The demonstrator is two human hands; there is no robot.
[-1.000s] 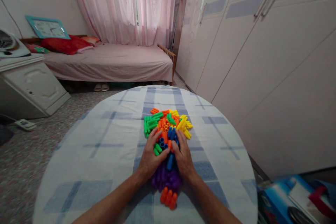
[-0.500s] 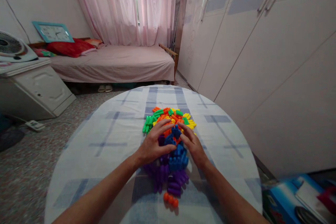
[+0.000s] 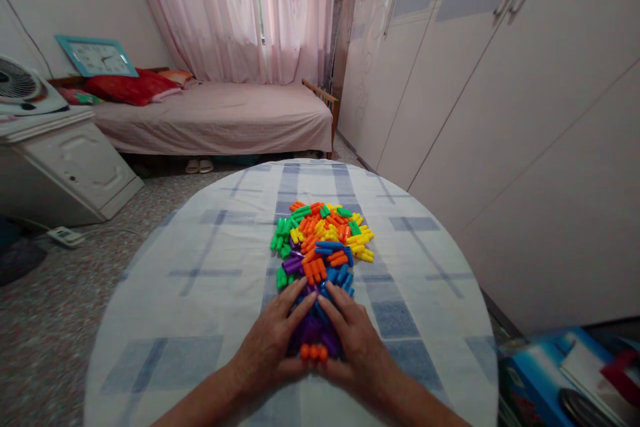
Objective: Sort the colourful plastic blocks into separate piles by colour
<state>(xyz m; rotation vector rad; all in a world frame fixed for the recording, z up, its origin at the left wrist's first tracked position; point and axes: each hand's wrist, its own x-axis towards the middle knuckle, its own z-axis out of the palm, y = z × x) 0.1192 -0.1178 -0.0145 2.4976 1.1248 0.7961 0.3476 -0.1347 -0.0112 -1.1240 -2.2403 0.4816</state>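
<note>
1. The round counter (image 3: 200,313) wears a white cloth with blue-grey bands and blocks.
2. Down its middle lies a heap of plastic pieces (image 3: 314,271): orange, yellow and green at the far end, blue and purple nearer the person.
3. The left hand (image 3: 274,332) and right hand (image 3: 356,339) cup the near end from both sides, fingers extended and thumbs almost meeting beside an orange piece (image 3: 314,351); neither is clenched.
4. Beyond stands a bed (image 3: 225,113) with a pink sheet, a red pillow (image 3: 130,88) and a blue-framed clock (image 3: 100,57), before pink curtains (image 3: 210,20).
5. Left, a fan (image 3: 23,87) sits on a white cabinet (image 3: 87,167).
6. Slippers (image 3: 199,166) rest on the speckled floor (image 3: 55,320).
7. A pale wardrobe (image 3: 500,127) lines the right side.
</note>
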